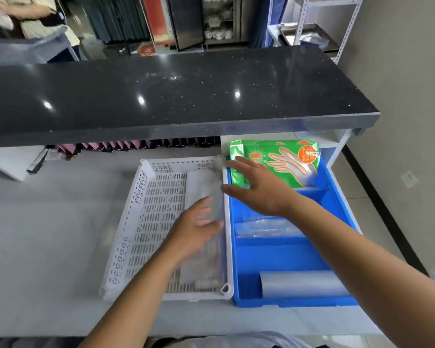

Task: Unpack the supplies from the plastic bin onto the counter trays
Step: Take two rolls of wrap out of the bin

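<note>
Pale grey tabletop (48, 234) up front, a glossy black ledge (176, 96) running above it. Left to right: white perforated tray (141, 222), clear plastic packets (204, 187) along its right side, the left hand (199, 229) flat on them, fingers loose, gripping nothing. Touching the tray, the blue plastic bin (281, 257); the right hand (259, 187) hovers open before the green glove pack (284, 159) at its far end. A plastic roll (301, 283) lies nearest.

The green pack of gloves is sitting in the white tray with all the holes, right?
Not quite. In the head view, the green pack of gloves sits at the far end of the blue tray, not the white tray with all the holes beside it.
</note>
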`<state>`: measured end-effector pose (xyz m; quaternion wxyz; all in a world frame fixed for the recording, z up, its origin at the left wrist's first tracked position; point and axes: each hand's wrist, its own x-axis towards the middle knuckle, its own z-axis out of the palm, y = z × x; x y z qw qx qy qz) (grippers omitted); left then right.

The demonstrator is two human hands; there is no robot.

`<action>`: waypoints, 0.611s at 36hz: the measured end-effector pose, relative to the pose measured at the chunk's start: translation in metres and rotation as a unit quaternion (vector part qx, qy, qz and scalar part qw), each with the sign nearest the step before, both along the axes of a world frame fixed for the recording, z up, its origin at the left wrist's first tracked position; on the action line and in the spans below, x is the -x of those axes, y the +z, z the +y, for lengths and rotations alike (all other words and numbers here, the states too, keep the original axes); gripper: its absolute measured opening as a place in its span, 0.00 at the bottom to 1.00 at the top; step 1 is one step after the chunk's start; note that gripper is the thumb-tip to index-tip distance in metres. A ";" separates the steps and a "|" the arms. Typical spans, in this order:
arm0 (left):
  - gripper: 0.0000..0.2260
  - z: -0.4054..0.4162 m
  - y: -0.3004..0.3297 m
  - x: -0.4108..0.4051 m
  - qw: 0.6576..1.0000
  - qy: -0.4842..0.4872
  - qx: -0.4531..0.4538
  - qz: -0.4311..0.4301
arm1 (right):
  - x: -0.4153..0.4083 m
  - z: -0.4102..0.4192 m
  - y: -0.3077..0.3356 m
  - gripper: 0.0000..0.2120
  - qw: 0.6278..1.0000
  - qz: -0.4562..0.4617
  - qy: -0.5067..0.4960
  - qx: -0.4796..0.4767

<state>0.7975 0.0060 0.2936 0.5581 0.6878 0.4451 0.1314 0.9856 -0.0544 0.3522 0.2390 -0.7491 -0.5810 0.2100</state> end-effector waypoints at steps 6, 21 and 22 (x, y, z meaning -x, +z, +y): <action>0.28 -0.013 0.019 0.100 0.977 0.121 -0.176 0.006 | 0.080 0.006 0.023 0.27 0.986 0.128 0.068 -0.079; 0.29 -0.086 -0.038 0.382 0.889 0.429 -0.061 0.149 | 0.325 0.056 -0.029 0.26 0.934 0.108 0.338 0.041; 0.29 -0.089 -0.044 0.399 0.880 0.448 -0.041 0.151 | 0.342 0.060 -0.031 0.26 0.931 0.101 0.348 0.045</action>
